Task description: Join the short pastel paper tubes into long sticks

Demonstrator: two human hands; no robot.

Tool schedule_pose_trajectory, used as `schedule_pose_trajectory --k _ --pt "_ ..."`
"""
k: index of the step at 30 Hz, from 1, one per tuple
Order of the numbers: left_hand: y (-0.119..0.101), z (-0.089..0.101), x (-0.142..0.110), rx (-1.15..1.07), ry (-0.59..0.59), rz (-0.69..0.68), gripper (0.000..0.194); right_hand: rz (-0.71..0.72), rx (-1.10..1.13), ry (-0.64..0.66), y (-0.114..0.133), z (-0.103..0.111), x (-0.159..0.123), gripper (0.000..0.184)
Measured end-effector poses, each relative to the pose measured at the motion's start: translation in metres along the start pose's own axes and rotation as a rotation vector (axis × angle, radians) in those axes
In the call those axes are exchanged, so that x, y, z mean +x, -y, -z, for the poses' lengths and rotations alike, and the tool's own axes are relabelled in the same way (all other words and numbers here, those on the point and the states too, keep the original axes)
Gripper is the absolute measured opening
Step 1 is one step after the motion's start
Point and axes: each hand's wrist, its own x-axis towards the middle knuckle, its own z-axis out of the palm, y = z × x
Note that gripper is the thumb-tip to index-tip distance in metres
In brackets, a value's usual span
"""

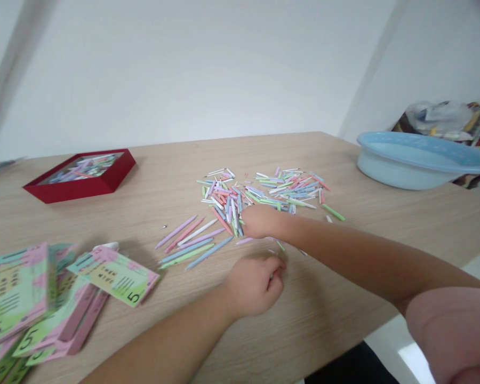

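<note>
A heap of thin pastel pens and caps (264,192) lies on the wooden table (344,298). Beside it, several whole pens (192,242) lie in a rough row. My right hand (259,221) reaches into the near edge of the heap, fingers curled down over a few pens; what it grips is hidden. My left hand (254,285) rests on the table just in front, fingers pinched together near a small pen part, which is too small to name.
A red box (80,175) with pens inside sits at the back left. Green and pink cardboard packets (44,304) marked 5 lie at the near left. A light blue basin (420,160) stands at the right edge, with a bundle of bags behind it.
</note>
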Motion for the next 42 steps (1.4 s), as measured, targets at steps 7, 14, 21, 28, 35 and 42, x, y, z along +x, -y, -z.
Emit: schedule_pose_trajectory --k 7,14,21,28,35,42 --pt "0.000 0.000 -0.001 0.013 0.002 -0.008 0.031 0.002 0.043 0.030 -0.020 0.009 -0.002 0.038" --pt "-0.002 0.000 0.000 0.058 -0.006 -0.003 0.032 0.087 0.133 -0.058 -0.068 0.014 -0.006 0.053" --pt "-0.003 0.001 0.001 0.060 0.010 0.010 0.032 -0.151 0.134 -0.195 -0.115 0.003 0.046 0.040" --pt "-0.003 0.001 0.000 0.063 0.023 -0.004 0.030 -0.191 0.093 -0.034 -0.126 -0.001 0.085 0.045" --pt "-0.002 -0.002 0.000 0.075 0.009 -0.013 0.031 -0.165 0.077 0.145 -0.132 0.007 0.115 0.041" --pt "-0.003 -0.001 0.000 0.095 0.018 -0.013 0.030 -0.164 0.203 0.148 -0.140 0.006 0.118 0.037"
